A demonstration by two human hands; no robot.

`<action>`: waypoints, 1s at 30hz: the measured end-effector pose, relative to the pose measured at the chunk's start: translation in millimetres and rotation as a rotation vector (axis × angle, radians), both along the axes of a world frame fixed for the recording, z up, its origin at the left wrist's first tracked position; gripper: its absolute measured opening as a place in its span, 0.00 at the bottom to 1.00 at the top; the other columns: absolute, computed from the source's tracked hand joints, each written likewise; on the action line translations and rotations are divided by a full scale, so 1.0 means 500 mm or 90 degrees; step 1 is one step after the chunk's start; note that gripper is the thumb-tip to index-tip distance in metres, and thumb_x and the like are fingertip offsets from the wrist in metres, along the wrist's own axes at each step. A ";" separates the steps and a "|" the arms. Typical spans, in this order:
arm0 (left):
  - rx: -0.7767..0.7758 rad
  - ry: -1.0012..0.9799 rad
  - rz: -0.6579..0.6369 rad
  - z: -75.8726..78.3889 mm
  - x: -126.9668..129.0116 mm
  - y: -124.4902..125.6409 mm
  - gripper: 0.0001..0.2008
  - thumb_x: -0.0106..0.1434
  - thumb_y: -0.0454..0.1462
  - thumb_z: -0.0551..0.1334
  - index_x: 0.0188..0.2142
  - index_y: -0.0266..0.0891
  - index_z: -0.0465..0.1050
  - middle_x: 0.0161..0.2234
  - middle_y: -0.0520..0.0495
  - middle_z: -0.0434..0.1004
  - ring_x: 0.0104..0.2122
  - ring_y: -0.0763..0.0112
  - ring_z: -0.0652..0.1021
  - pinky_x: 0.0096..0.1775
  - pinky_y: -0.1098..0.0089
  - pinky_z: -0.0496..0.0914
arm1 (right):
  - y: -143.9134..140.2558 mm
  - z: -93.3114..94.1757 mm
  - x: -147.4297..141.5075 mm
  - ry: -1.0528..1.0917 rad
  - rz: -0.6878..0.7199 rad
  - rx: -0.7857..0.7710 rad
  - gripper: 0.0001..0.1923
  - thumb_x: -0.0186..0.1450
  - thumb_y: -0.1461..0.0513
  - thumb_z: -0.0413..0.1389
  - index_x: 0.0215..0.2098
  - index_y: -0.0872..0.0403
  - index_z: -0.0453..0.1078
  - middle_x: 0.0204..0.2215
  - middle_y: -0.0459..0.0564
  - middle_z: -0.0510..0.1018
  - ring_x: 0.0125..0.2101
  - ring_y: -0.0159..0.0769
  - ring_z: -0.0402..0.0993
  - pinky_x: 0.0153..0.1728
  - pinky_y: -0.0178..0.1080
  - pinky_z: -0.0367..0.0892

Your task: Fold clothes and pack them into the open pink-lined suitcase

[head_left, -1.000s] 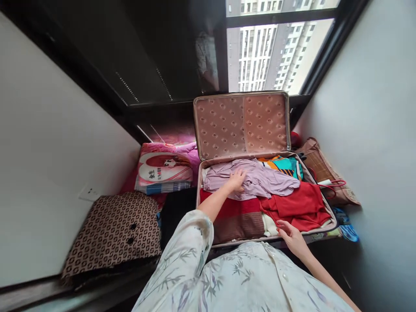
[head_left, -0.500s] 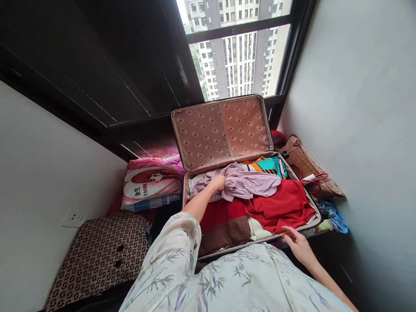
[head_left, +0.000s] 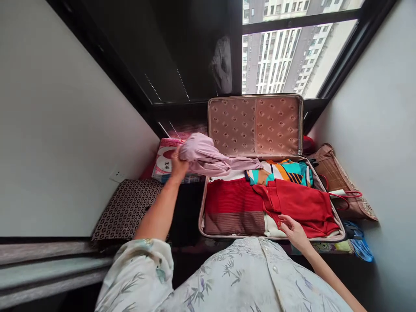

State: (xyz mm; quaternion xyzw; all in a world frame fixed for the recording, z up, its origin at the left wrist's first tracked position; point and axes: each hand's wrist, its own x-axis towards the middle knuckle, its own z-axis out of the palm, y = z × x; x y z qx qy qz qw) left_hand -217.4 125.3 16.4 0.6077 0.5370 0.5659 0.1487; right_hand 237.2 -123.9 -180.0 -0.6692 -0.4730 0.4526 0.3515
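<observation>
An open suitcase (head_left: 201,203) lies in front of me, its patterned lid (head_left: 256,125) standing upright. My left hand (head_left: 178,165) grips a lilac garment (head_left: 208,158) and holds it lifted over the suitcase's left edge, its tail trailing back into the case. My right hand (head_left: 292,232) rests with fingers apart on the red garment (head_left: 299,203) at the front rim. Inside also lie a red and brown knit (head_left: 235,206) and a teal, orange and striped cloth (head_left: 282,171).
Left of the suitcase sit a pink cartoon-print cushion (head_left: 164,162) and a brown patterned bag (head_left: 128,208). A woven brown bag (head_left: 341,177) with red handles leans at the right by the wall. Blue fabric (head_left: 359,242) lies at the right front corner. Walls close in on both sides.
My left hand closed on the lilac garment, lifted it off the pile and carried it left past the suitcase's edge. The clothes beneath are now uncovered. My right hand stayed at the front rim.
</observation>
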 end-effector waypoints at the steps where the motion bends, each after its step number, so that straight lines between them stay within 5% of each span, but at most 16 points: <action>1: 0.043 0.047 0.039 0.027 -0.062 -0.014 0.11 0.54 0.35 0.63 0.39 0.40 0.72 0.33 0.51 0.76 0.34 0.67 0.74 0.42 0.67 0.72 | 0.006 0.003 -0.011 -0.008 0.010 0.004 0.25 0.58 0.46 0.56 0.46 0.53 0.76 0.35 0.55 0.84 0.37 0.45 0.81 0.42 0.45 0.75; 6: 0.046 0.278 0.284 0.128 -0.354 -0.073 0.10 0.51 0.31 0.61 0.35 0.38 0.68 0.31 0.53 0.70 0.34 0.70 0.70 0.42 0.70 0.69 | 0.023 0.004 -0.067 -0.020 0.045 0.014 0.26 0.58 0.46 0.55 0.47 0.53 0.75 0.36 0.55 0.85 0.38 0.45 0.82 0.41 0.44 0.75; 11: -0.046 0.353 0.351 0.146 -0.508 -0.115 0.16 0.44 0.27 0.62 0.33 0.39 0.65 0.33 0.52 0.65 0.35 0.69 0.67 0.44 0.70 0.66 | 0.023 -0.015 -0.108 -0.008 0.054 0.001 0.27 0.57 0.45 0.58 0.46 0.53 0.76 0.34 0.54 0.84 0.33 0.42 0.80 0.35 0.42 0.74; 19: -0.017 0.288 0.276 0.115 -0.521 -0.086 0.17 0.44 0.24 0.60 0.35 0.38 0.67 0.34 0.52 0.68 0.36 0.68 0.70 0.42 0.70 0.66 | 0.025 -0.024 -0.174 -0.023 0.058 0.018 0.26 0.56 0.45 0.59 0.44 0.52 0.76 0.32 0.54 0.84 0.32 0.43 0.81 0.35 0.42 0.75; 30: 0.101 0.235 0.305 0.146 -0.486 0.142 0.13 0.59 0.28 0.63 0.45 0.35 0.69 0.46 0.42 0.71 0.48 0.60 0.72 0.54 0.59 0.67 | -0.016 -0.037 -0.194 -0.023 -0.009 -0.008 0.26 0.55 0.45 0.60 0.45 0.51 0.75 0.34 0.54 0.84 0.36 0.46 0.82 0.41 0.46 0.77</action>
